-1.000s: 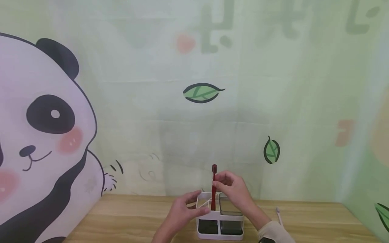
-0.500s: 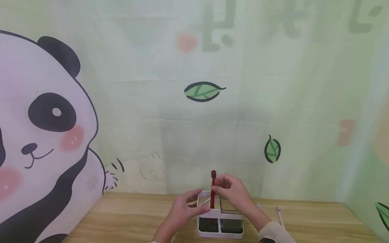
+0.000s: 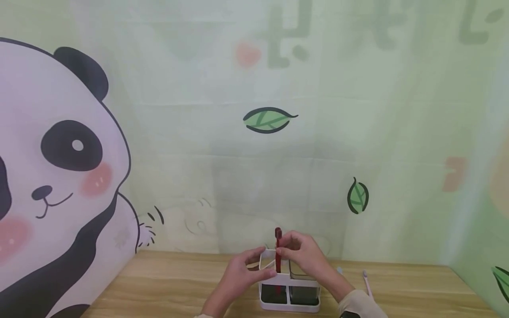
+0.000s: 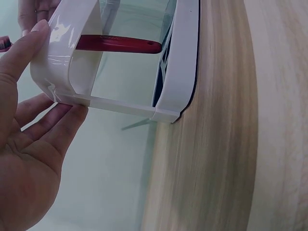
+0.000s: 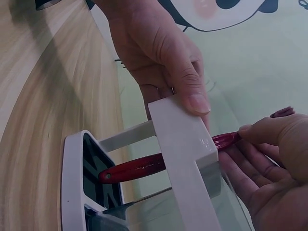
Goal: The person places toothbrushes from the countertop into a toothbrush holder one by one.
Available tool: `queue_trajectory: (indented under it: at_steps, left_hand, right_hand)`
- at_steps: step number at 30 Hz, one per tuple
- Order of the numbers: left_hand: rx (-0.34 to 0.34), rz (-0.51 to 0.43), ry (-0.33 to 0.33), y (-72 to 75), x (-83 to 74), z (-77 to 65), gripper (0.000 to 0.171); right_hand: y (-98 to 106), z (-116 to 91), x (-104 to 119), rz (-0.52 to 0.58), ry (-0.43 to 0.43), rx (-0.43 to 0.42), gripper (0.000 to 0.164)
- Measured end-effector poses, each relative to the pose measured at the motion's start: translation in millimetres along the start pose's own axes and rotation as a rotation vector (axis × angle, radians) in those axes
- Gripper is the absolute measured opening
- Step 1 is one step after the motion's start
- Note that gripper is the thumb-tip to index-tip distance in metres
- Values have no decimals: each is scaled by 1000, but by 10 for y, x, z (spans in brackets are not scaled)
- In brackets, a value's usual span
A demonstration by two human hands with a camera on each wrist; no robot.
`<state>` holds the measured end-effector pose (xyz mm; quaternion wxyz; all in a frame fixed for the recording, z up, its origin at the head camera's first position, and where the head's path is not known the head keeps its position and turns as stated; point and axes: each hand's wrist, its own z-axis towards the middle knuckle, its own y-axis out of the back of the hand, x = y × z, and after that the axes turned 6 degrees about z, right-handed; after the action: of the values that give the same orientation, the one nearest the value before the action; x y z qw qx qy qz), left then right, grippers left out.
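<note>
A red toothbrush [image 3: 278,263] stands upright, bristle head up, in the left compartment of a white toothbrush holder [image 3: 282,279]. My right hand [image 3: 305,255] pinches it between thumb and fingers below the head. In the right wrist view the toothbrush [image 5: 137,169] passes through the upper frame, its handle end close to the dark base. My left hand [image 3: 238,276] grips the holder's upper frame from the left, thumb in front and fingers behind, as the left wrist view of the holder [image 4: 57,45] also shows. A clear cup [image 3: 304,295] occupies the right compartment.
On the wooden table [image 3: 171,282], right of my right forearm, lies a toothbrush with a purple head [image 3: 366,282]. A pale blue head [image 3: 339,270] shows partly behind that forearm. A printed panda curtain [image 3: 175,132] hangs behind the table.
My right hand has moved down with the red toothbrush, whose handle is now deeper in the holder and shows red in the lower opening. The left hand keeps its grip.
</note>
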<state>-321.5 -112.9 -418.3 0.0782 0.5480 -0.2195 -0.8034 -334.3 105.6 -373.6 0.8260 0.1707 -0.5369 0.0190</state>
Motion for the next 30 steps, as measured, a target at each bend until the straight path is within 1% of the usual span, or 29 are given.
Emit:
queue_trajectory:
  at_steps: [6,11,17,24,30]
  left_hand:
    - [0,-2,1,-3,-5,-1,72]
    - [-2,-14,-13,-9,9,12,72]
    - [-2,-11,-7,-4,20,12,72]
    - [-1,-16,-7,3,21,17,72]
    - [-8,-15,-8,-7,36,13,73]
  right_hand:
    - [6,0,-27,-37,5,4,10]
    - [14,-6,-36,-42,8,14,11]
    - [17,-12,-41,-34,13,20,13]
    - [46,-30,-53,-40,23,-12,15]
    - [156,-99,-41,-29,33,-51,22]
